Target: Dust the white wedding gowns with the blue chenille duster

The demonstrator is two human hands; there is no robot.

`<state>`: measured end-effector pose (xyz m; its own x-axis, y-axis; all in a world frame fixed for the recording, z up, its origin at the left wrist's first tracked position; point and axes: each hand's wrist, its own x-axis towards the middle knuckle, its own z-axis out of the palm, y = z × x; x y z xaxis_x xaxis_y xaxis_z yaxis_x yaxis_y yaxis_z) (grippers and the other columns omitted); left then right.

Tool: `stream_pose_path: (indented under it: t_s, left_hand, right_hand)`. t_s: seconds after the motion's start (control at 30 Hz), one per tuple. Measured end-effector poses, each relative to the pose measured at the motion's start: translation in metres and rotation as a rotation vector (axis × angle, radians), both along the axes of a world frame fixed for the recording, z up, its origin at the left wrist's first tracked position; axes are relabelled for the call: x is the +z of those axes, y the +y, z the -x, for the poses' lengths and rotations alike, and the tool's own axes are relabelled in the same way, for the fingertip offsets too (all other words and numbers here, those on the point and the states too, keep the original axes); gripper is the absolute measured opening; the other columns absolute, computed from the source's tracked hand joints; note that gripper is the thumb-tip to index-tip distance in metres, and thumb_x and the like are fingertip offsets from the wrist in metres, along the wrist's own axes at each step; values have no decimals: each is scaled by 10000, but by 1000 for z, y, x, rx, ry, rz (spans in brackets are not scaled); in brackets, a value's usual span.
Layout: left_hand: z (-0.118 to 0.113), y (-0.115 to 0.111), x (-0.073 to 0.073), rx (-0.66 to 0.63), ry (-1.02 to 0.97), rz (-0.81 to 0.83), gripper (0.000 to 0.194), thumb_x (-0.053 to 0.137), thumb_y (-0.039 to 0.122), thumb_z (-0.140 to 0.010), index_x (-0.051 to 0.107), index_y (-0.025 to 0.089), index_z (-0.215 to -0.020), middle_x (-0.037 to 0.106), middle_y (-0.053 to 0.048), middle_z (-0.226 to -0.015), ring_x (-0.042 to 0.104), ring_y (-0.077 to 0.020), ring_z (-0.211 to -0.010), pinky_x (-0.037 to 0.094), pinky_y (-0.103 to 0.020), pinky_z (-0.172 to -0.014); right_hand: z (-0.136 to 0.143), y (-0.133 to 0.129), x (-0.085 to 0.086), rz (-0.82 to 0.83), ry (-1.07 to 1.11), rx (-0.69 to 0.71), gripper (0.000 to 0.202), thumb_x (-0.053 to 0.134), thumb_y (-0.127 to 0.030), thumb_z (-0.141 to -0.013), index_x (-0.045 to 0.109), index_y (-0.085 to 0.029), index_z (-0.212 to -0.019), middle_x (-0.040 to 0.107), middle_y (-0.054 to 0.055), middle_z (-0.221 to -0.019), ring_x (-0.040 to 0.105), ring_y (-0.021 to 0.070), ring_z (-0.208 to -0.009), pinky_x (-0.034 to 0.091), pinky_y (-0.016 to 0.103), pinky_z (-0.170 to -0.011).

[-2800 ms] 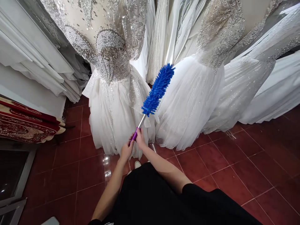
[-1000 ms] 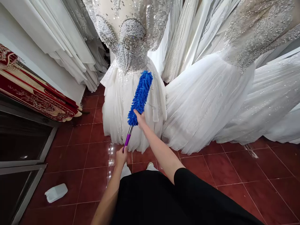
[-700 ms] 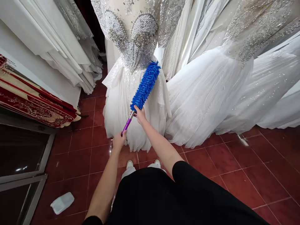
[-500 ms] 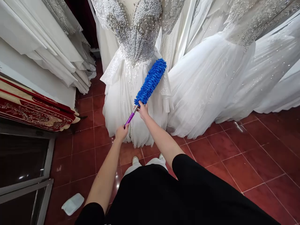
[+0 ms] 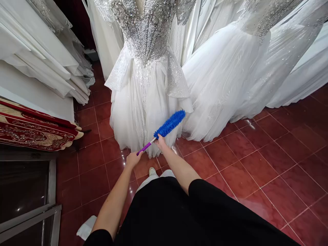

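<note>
A blue fluffy duster (image 5: 170, 124) with a purple handle slants up to the right in front of the lower skirt of a white dress (image 5: 128, 112) with a pearl-beaded bodice. My left hand (image 5: 133, 159) is closed round the end of the purple handle. Farther up, my right hand (image 5: 160, 142) grips the duster's metal shaft just below the blue head. Whether the blue head touches the skirt, I cannot tell.
More white gowns (image 5: 225, 75) hang on the right and others (image 5: 38, 44) at the upper left. A red and gold cloth (image 5: 33, 130) lies above a metal-framed glass panel (image 5: 23, 184) on the left. A whitish object (image 5: 86, 228) rests on the red tiled floor (image 5: 93, 181).
The duster has come down from the dress's waist to its lower skirt and lies flatter. Both my hands have moved lower, still holding it. The camera view has shifted a little.
</note>
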<state>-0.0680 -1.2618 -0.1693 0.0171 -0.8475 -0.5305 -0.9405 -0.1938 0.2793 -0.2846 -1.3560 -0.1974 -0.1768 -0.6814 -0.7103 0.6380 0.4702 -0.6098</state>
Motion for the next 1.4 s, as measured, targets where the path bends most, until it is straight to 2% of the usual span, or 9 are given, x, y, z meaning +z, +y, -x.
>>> stream_pose_path:
  t_s: [0.1,0.23,0.4,0.53,0.7,0.83,0.97,1.17,1.4]
  left_hand:
    - [-14,16,-2,-47,-1,36,696,313,762,-982,772,240,-940,781,-123,-940,735,-321,-945,513,-363,-819]
    - [-17,16,8,-20,100,151,660,319,719,-1007,757,234,-914,745,-91,-820,717,-285,-834,493,-333,-736]
    - [19,-26,42,75,201,291,699,284,706,-1032,738,193,-893,700,-77,-734,671,-239,-728,431,-288,-635]
    - [53,-65,68,90,134,296,710,262,719,-1031,747,204,-969,733,-96,-802,698,-254,-809,450,-291,-679]
    - [78,-84,69,-24,18,243,707,300,719,-1017,766,188,-1038,774,-167,-973,726,-325,-971,501,-368,-822]
    - [85,-68,47,-57,-32,140,704,328,714,-1010,775,174,-1074,779,-190,-1050,736,-335,-1017,522,-383,-864]
    - [87,-44,29,-41,-33,43,740,294,730,-1007,785,179,-1074,778,-194,-1060,733,-369,-1039,535,-423,-870]
    - [111,-42,27,-22,1,124,790,247,763,-1002,786,188,-1058,781,-187,-999,737,-359,-1022,535,-419,-866]
    - [172,-78,27,38,-47,78,801,255,761,-997,783,175,-1136,777,-212,-1109,730,-371,-1093,535,-438,-896]
  right_hand:
    - [-7,26,2,-87,-42,-153,264,577,-276,-839,562,-245,-1101,646,-46,-724,655,173,-570,606,331,-612]
    - [-20,35,43,214,-104,-299,417,689,-251,-803,541,-267,-1193,709,-40,-883,724,164,-722,634,326,-745]
    - [-18,-13,111,443,-51,-172,306,641,-280,-892,506,-284,-1167,729,-37,-928,734,162,-823,607,333,-795]
    - [3,-56,131,411,-14,-118,130,534,-265,-971,502,-272,-1097,720,-57,-847,690,117,-770,556,316,-856]
    - [36,-63,106,243,-73,-118,63,488,-207,-980,511,-265,-968,677,-35,-753,685,131,-753,545,311,-845]
    - [45,-30,72,7,-82,28,93,515,-176,-962,491,-249,-911,657,-10,-754,643,151,-677,548,311,-750]
    - [38,6,48,-67,-145,106,92,508,-148,-936,500,-215,-874,633,11,-718,620,165,-638,567,318,-710]
    - [51,12,44,115,-13,76,93,560,-161,-889,543,-219,-961,667,-6,-785,632,142,-676,545,242,-658]
    - [125,21,44,-11,76,114,406,653,-192,-851,532,-203,-1238,716,50,-918,719,189,-766,587,299,-717]
